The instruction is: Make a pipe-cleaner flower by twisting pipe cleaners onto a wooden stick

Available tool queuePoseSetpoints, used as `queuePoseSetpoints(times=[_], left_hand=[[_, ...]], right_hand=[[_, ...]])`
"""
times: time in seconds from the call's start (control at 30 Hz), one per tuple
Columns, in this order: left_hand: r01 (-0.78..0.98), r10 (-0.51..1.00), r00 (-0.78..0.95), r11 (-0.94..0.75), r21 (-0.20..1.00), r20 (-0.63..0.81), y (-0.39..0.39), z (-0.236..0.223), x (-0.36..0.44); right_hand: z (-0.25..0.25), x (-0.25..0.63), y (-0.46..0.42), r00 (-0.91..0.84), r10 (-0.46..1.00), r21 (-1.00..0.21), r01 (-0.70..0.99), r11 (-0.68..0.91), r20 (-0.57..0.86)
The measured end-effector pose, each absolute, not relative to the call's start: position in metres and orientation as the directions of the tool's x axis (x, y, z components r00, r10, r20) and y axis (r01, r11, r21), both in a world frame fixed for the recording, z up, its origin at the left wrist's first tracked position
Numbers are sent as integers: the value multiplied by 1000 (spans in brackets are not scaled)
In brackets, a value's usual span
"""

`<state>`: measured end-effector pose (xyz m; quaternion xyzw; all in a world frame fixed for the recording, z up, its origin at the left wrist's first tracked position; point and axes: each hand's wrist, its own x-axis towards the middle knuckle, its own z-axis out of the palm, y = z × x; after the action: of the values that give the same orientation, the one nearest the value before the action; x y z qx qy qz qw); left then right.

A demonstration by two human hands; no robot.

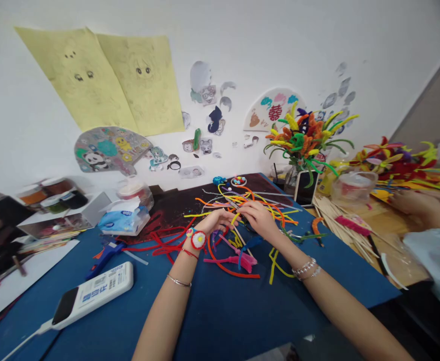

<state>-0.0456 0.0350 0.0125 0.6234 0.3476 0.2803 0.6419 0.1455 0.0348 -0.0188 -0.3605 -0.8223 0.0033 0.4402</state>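
Note:
My left hand [215, 219] and my right hand [258, 216] meet over a pile of coloured pipe cleaners [242, 235] on the blue mat [223, 311]. Both are closed in a pinch on a yellow pipe cleaner [235, 218] that runs between them. A red and white ornament [197, 239] and a red string sit on my left wrist; bead bracelets [305, 267] sit on my right wrist. Loose red, orange, pink and yellow pipe cleaners lie under and around my hands.
A white remote-like device [92, 293], a blue glue gun [105, 254] and a tissue pack [124, 220] lie to the left. A pipe-cleaner bouquet [305, 138], a phone [305, 188], wooden sticks [340, 225] and another person's hand [421, 206] are on the right.

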Motion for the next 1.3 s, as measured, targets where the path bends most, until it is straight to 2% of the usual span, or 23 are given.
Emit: queuePoseSetpoints(times=[0.13, 0.37, 0.5, 0.63, 0.73, 0.8, 0.87, 0.97, 1.03, 1.1, 1.3], left_hand=[[45, 836, 540, 89, 995, -99, 37, 8, -43], [-129, 798, 597, 195, 972, -81, 30, 10, -41], [-80, 783, 608, 223, 971, -130, 28, 13, -39], [-51, 838, 533, 171, 984, -118, 34, 8, -36], [-101, 882, 470, 106, 989, -47, 39, 5, -34], [-128, 904, 429, 65, 990, -4, 40, 4, -34], [-126, 921, 388, 19, 992, 32, 40, 5, -34], [-72, 941, 332, -36, 997, 59, 40, 6, -35], [-39, 946, 317, -54, 998, 64, 41, 6, -36], [-23, 947, 317, -57, 998, 62, 42, 5, -36], [-2, 951, 305, -61, 998, 59, 40, 8, -32]], right_hand=[[-16, 145, 31, -341, 573, -313, 580, 752, 745], [-17, 142, 28, -277, 559, -349, 549, 760, 781], [-20, 139, 28, -255, 562, -368, 538, 758, 787], [-19, 135, 24, -210, 582, -409, 530, 743, 785], [-16, 132, 21, -75, 632, -510, 521, 684, 772], [-15, 130, 19, 30, 698, -627, 470, 621, 715], [-15, 127, 20, 91, 808, -783, 331, 527, 582], [-18, 124, 22, -31, 965, -966, -22, 258, 259], [-21, 122, 23, -172, 981, -975, -213, 55, 93], [-24, 122, 24, -242, 970, -945, -321, -63, 18], [-25, 123, 20, -314, 949, -929, -357, -100, 19]])
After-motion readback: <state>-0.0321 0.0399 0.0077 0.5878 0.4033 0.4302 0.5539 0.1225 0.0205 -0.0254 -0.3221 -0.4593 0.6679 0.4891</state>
